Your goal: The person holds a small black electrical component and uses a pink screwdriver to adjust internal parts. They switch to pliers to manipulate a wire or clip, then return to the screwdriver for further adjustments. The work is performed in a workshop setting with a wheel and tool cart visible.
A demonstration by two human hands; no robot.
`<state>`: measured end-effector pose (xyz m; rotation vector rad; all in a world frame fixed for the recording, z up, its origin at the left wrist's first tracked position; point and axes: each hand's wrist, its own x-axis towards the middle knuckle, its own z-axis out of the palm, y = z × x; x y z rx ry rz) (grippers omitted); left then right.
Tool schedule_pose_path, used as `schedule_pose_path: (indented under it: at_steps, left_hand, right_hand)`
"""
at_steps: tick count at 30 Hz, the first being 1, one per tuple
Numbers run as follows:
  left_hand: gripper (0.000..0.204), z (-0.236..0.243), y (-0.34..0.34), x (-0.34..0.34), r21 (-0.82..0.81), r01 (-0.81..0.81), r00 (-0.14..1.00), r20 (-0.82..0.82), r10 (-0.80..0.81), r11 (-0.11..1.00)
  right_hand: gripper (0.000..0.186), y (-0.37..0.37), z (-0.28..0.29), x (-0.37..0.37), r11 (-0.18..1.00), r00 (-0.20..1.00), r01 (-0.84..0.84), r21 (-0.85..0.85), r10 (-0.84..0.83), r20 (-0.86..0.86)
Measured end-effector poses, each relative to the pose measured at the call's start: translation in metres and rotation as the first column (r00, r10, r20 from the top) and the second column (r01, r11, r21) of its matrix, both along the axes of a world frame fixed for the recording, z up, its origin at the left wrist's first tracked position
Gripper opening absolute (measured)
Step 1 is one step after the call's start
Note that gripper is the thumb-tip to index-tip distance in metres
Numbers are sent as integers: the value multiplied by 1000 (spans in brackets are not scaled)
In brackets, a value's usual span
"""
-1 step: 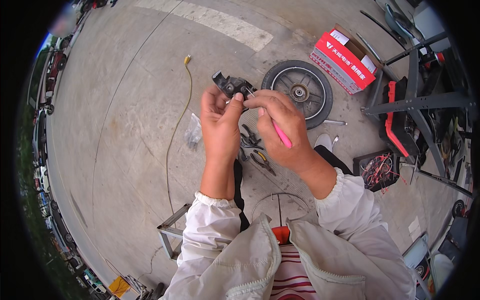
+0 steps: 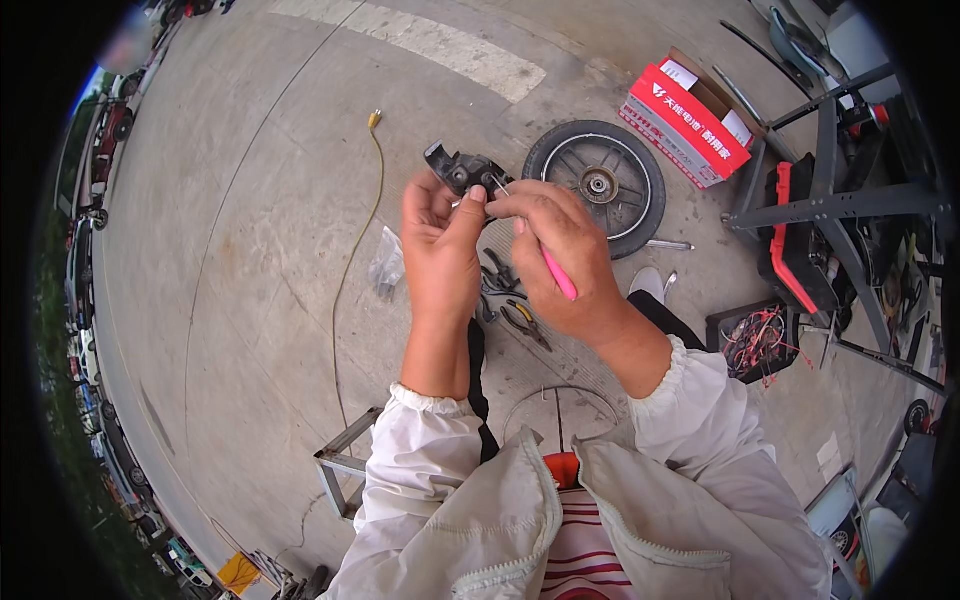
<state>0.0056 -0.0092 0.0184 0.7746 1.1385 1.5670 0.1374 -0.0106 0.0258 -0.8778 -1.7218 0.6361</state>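
Observation:
In front of me, my left hand (image 2: 443, 238) is closed around a black metal bracket (image 2: 458, 172) with a curved end, its thumb pressing on the near side. My right hand (image 2: 572, 255) grips a pink-handled screwdriver (image 2: 560, 276). The screwdriver's thin shaft meets the right end of the bracket, where my fingers partly hide the contact. On the floor below lie black levers (image 2: 498, 274) and a pair of pliers (image 2: 526, 324) with black and yellow handles. A clear plastic bag (image 2: 387, 262) rests left of them.
Beyond my right hand lies a spoked wheel with its tyre (image 2: 648, 218), near a red cardboard box (image 2: 690, 125). A metal rack (image 2: 828, 207) stands at right, by a black bin of wires (image 2: 755, 340). A cable (image 2: 375, 190) crosses the floor; a metal frame (image 2: 345, 463) is at lower left.
The screwdriver's pink handle has shifted slightly up and left with my right hand. My left hand and the bracket look still.

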Motion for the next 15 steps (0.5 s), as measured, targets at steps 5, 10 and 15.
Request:
schedule_pose_path:
  at_steps: [5,10,15]
  left_hand:
    - [23,0,0,1,-28,-10,999,32,11,1000]
    - [23,2,1,0,-75,-3,995,101,10,997]
    - [22,6,0,-3,-125,8,976,219,20,992]
  right_hand:
    - [27,-2,0,-4,994,987,43,104,-58,148]
    - [32,-3,-1,-8,990,979,49,133,-73,189]
    - [34,-4,0,-13,999,996,26,40,-29,85]
